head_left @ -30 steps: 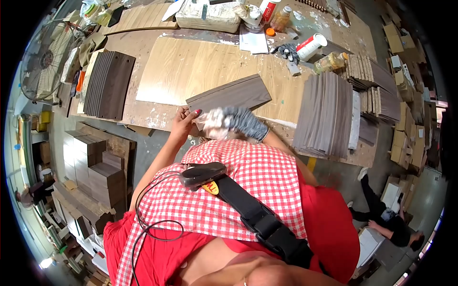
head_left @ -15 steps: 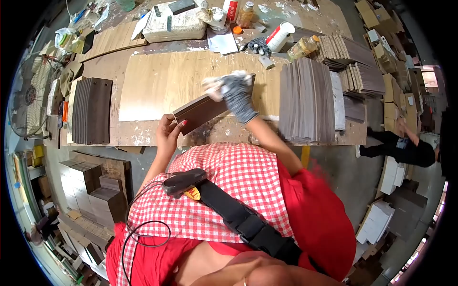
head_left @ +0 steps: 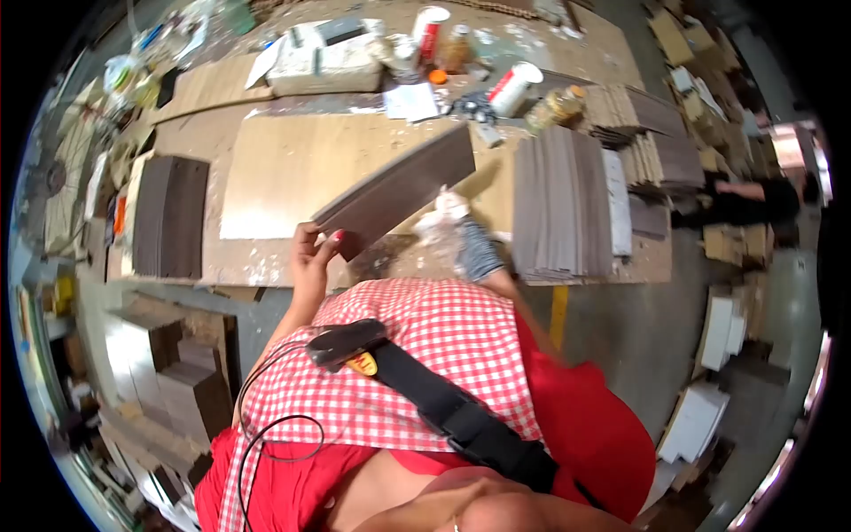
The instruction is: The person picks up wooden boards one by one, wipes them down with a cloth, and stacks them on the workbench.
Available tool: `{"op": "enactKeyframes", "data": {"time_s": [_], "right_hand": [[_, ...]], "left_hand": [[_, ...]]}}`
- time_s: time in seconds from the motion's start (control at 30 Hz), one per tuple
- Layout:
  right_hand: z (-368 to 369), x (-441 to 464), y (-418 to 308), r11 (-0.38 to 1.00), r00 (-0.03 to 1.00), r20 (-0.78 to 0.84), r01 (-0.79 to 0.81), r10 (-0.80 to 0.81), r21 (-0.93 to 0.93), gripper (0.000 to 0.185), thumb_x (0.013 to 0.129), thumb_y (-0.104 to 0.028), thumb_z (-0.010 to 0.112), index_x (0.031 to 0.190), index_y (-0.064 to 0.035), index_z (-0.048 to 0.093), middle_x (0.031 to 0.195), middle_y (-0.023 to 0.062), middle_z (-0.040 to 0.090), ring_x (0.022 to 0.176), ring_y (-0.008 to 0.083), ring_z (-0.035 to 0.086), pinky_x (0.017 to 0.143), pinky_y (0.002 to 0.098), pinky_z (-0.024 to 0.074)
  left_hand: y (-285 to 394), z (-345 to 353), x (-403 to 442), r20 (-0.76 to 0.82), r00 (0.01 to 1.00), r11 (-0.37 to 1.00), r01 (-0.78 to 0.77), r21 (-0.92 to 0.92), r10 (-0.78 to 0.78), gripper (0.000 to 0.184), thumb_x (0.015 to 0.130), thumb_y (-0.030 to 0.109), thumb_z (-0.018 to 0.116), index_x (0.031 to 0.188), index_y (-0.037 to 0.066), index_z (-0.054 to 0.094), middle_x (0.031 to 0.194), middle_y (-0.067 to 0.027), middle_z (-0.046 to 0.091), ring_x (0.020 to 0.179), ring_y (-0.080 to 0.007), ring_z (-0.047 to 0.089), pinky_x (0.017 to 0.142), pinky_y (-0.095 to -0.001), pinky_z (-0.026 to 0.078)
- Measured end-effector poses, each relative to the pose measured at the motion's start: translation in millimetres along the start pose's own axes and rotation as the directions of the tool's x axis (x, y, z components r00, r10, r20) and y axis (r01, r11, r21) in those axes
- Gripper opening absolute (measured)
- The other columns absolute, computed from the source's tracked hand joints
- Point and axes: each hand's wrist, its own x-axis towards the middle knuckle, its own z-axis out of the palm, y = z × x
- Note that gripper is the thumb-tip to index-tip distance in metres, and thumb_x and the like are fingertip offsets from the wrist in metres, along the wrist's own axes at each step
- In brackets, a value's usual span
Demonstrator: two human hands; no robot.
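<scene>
A dark brown wooden board [head_left: 408, 191] is tilted up above the table, its far end raised toward the right. My left hand [head_left: 314, 253] pinches its near left corner between thumb and fingers. Just below the board's right part is my right hand [head_left: 470, 239], in a grey knit glove and blurred by motion. It is closed around a crumpled white cloth [head_left: 439, 223], apart from the board's face. Under the board lies a light wood panel [head_left: 275, 177] on the worktable [head_left: 239, 262].
Dark boards stand in a stack [head_left: 173, 217] at left and a larger stack [head_left: 563, 204] at right. Behind are a white block [head_left: 328, 71], a white-and-red can [head_left: 514, 89], a jar [head_left: 554, 108] and an orange cap [head_left: 438, 77]. Another person [head_left: 762, 202] is at far right.
My right hand has moved from the board's top edge down to below its lower edge. The board now shows more of its broad face. The person at right has shifted upward in view.
</scene>
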Motion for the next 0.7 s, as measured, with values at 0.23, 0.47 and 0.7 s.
{"op": "enactKeyframes", "data": {"time_s": [0.23, 0.47, 0.7], "right_hand": [[1.6, 50.8, -108.9, 0.103, 0.552, 0.171, -0.429, 0.816, 0.897, 0.022, 0.085, -0.023, 0.063, 0.1, -0.0064, 0.062, 0.082, -0.0004, 0.061, 0.067, 0.0055, 0.054, 0.055, 0.0226, 0.0465], [-197.5, 87.9, -141.4, 0.792, 0.819, -0.028, -0.544, 0.572, 0.276, 0.032, 0.088, -0.03, 0.057, 0.109, -0.0054, 0.057, 0.094, 0.0028, 0.061, 0.081, 0.0105, 0.057, 0.071, 0.0234, 0.0496], [-386.1, 47.2, -22.2, 0.741, 0.743, 0.055, -0.669, 0.667, 0.052, 0.032, 0.089, -0.015, 0.051, 0.115, 0.002, 0.056, 0.113, 0.0086, 0.06, 0.102, 0.0163, 0.057, 0.089, 0.0258, 0.0449]], "left_hand": [[12.0, 20.4, 17.8, 0.198, 0.94, 0.959, 0.282, 0.012, -0.278, 0.016, 0.087, 0.0, 0.054, 0.099, 0.007, 0.046, 0.097, -0.002, 0.057, 0.088, -0.0118, 0.057, 0.073, -0.0255, 0.048], [51.5, -127.8, 78.7, 0.005, 0.921, 0.311, -0.136, 0.941, 0.39, 0.048, 0.083, 0.021, 0.065, 0.122, -0.001, 0.045, 0.123, -0.0177, 0.05, 0.116, -0.0275, 0.047, 0.1, -0.0351, 0.035], [76.0, -266.7, 61.5, -0.379, 0.746, -0.399, 0.631, 0.665, 0.548, 0.092, 0.072, 0.047, 0.069, 0.14, 0.004, 0.024, 0.146, -0.0178, 0.022, 0.13, -0.0468, 0.022, 0.105, -0.0571, 0.018]]}}
